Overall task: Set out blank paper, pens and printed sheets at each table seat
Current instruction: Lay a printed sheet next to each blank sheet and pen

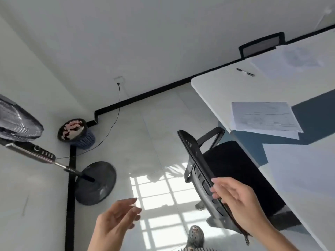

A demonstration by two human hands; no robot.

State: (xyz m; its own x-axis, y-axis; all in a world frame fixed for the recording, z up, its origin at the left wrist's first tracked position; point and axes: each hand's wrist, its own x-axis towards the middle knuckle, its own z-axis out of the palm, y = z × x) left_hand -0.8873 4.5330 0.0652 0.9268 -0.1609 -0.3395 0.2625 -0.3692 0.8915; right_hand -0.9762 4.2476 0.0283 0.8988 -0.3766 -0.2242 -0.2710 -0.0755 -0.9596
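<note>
"Pulling on that chair (235,163) is where I'd worry. The right hand (241,201) lies over the rim of its backrest, fingers lightly bent against the mesh. Whether the thumb closes behind the rim I cannot tell."

"And the other hand?"

"The left hand (116,218) hangs in the air on the side of the chair away from the table (217,91), fingers apart and relaxed, holding nothing."

"So what goes wrong?"

"The chair's seat sits partly under the table edge. A hard shove inward could knock that edge, and the printed sheets (264,117) lie just past the chair's armrest, right at the edge — a jolt might slide them off. Yanked outward, the chair may roll onto the person's foot (195,234), which stands close behind it."

"Anything else?"

"A thin cord (112,124) trails over the floor well beyond the chair, toward the fan (94,182). A careless step that way could snag it."

"How do the sheets look?"

"A thin white stack with faint lines of print, too blurred to read. It isn't squared — lower sheets peek out along one side. A pen (245,72) lies farther along the table from the chair, with more paper (286,60) beyond it. I can see no pen at the chair's own seat."
</note>
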